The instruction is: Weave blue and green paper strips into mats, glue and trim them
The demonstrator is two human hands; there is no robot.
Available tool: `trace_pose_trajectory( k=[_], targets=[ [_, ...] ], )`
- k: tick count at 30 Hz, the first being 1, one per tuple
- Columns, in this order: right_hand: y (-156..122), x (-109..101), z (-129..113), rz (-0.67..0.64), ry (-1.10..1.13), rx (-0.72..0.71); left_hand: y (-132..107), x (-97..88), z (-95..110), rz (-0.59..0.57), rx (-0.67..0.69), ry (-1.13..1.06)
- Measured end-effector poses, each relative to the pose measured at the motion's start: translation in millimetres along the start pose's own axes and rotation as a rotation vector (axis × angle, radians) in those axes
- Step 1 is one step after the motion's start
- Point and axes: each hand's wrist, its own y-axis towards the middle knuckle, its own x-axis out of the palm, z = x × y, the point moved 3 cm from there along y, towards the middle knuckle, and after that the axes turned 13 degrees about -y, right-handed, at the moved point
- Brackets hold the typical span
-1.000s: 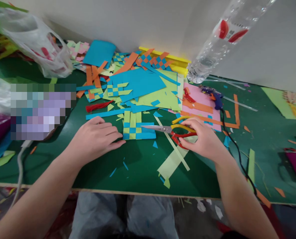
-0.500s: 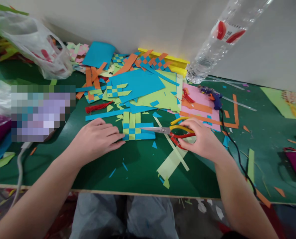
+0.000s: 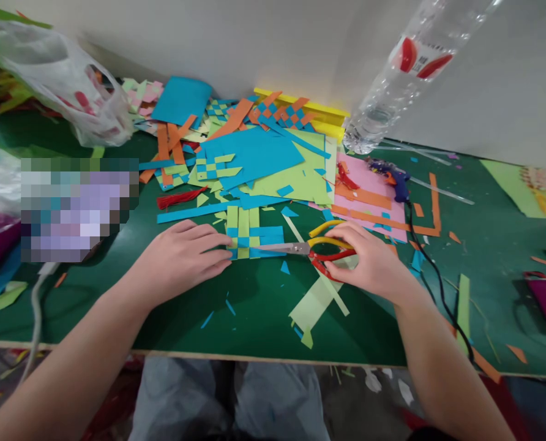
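Left hand (image 3: 185, 257) and right hand (image 3: 371, 260) are bare, as are the forearms (image 3: 84, 352) at eight and four o'clock. Grey-blue, creased trousers (image 3: 176, 398) show at six; black cloth (image 3: 431, 434) near five.

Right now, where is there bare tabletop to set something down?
Mostly bare: near side of the woven strips, from left forearm to pale green paper, blue slivers aside; also between that forearm and the white cable. Crowded: beyond the strips, where paper sheets overlap.

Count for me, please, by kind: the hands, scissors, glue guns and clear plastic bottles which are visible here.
Hands: 2 (left hand, right hand)
Scissors: 1
Glue gun: 1
Clear plastic bottle: 1
Total: 5
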Motion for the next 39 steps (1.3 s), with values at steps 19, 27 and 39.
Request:
trace_pose_trajectory(
  k=[19, 27, 39],
  targets=[
    [-1, 1, 5, -0.039, -0.026, -0.018, 2, 1.9, 1, -0.026, -0.016, -0.077],
    [-2, -6, 13, -0.037, -0.045, -0.002, 3, 1.9, 1, -0.023, -0.01, -0.072],
    [-2, -8, 3, 0.075, -0.085, -0.026, 3, 2.4, 1, -0.023, -0.006, -0.08]
  ],
)
